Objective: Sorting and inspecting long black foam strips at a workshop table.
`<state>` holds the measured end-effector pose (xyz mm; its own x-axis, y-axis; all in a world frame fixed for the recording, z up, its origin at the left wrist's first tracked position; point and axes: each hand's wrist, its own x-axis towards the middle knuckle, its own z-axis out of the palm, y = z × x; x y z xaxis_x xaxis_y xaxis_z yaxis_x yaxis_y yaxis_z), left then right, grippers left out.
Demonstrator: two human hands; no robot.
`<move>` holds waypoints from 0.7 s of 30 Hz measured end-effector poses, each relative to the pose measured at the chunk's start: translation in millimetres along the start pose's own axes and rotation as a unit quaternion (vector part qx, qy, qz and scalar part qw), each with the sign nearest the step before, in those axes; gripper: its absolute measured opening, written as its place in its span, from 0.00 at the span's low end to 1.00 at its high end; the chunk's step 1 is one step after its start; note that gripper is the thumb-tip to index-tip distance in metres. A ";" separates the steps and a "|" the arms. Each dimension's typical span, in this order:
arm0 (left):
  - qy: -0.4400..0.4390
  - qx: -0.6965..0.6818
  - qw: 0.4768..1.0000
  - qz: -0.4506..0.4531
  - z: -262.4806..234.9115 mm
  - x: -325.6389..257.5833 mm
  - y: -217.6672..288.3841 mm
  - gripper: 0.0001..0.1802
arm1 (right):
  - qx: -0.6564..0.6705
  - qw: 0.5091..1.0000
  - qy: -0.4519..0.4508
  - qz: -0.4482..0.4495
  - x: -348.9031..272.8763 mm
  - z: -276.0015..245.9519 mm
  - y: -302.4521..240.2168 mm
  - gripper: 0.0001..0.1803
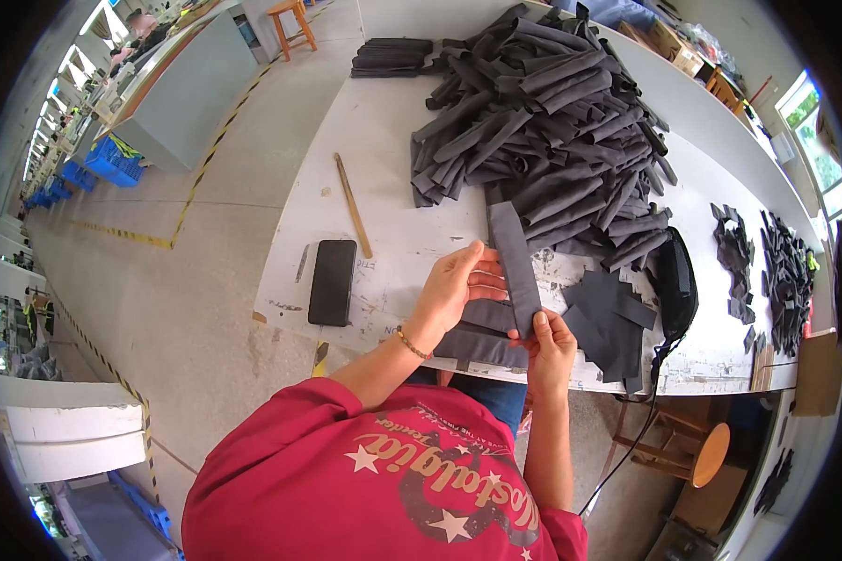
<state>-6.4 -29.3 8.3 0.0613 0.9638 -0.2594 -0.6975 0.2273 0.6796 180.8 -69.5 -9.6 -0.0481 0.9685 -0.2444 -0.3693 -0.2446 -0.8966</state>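
Note:
A dark grey folded fabric strip (515, 257) is held lengthwise in front of me, its far end close to the big heap. My right hand (549, 348) pinches its near end, thumb on top. From the left side, my left hand (451, 288) holds the strip's edge, its fingertips partly hidden behind the cloth and its thumb raised beside it. Beneath the hands, more folded grey strips (482, 347) lie at the table's near edge. Right of my right hand is a loose stack of flat dark fabric pieces (604, 318).
A large heap of grey strips (552, 122) covers the far middle of the white table (384, 187). A neat dark stack (390, 57) lies far left. Nearer are a wooden stick (352, 208) and a phone (332, 282). A black pouch (675, 285) with a cord sits right. A wooden stool (709, 454) stands below.

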 end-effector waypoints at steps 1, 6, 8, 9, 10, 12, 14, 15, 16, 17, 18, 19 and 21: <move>0.005 0.002 1.000 -0.011 0.6 -1.0 0.3 0.15 | 0.001 1.000 0.006 -0.004 -0.1 0.0 0.1 0.13; 0.009 0.110 0.994 0.023 -2.4 -1.1 -12.7 0.14 | -0.045 0.999 -0.018 -0.010 -5.2 5.2 0.4 0.15; 0.016 0.148 0.988 0.032 -3.8 -0.4 -12.0 0.14 | -0.261 0.962 -0.015 -0.078 -8.0 -0.9 -3.6 0.16; 0.001 0.158 0.987 0.027 -4.4 -1.4 -9.8 0.13 | -0.262 0.962 -0.015 -0.079 -5.8 -1.7 -5.3 0.16; -0.013 0.168 0.985 0.022 -4.9 -2.0 -8.4 0.12 | -0.275 0.953 0.010 -0.128 -1.5 -1.3 -8.3 0.16; -0.038 0.186 0.982 0.014 -6.2 -4.2 -11.4 0.11 | -0.213 0.970 0.019 -0.118 0.4 8.3 -26.3 0.15; -0.064 0.203 0.977 0.007 -2.8 -8.1 -11.1 0.11 | -0.189 0.978 -0.012 -0.087 9.7 -0.9 -23.3 0.14; -0.084 0.222 0.971 -0.018 3.5 -13.0 -7.3 0.11 | -0.162 0.984 -0.045 -0.056 12.8 -5.4 -21.7 0.14; -0.104 0.241 0.964 -0.042 7.4 -15.6 -5.5 0.11 | -0.054 0.996 -0.067 -0.021 13.3 -8.9 -19.1 0.11; -0.102 0.240 0.964 -0.041 5.6 -15.3 -4.8 0.11 | -0.055 0.996 -0.069 -0.020 12.8 -6.8 -17.5 0.11; -0.122 0.224 0.965 -0.054 3.7 -14.2 -4.3 0.10 | 0.025 0.996 -0.080 0.016 11.5 -4.4 -15.4 0.09; -0.141 0.208 0.966 -0.067 2.0 -13.4 -4.3 0.09 | 0.105 0.989 -0.089 0.052 10.5 -3.3 -13.9 0.07; -0.160 0.199 0.964 -0.079 -0.5 -13.9 -5.2 0.09 | 0.122 0.985 -0.099 0.075 8.2 -2.1 -12.4 0.05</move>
<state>-4.0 -44.0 8.1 0.4062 0.8916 -0.2003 -0.3356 0.3494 0.8748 186.9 -58.7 -1.2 -0.2913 0.9180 -0.2693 -0.5541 -0.3913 -0.7347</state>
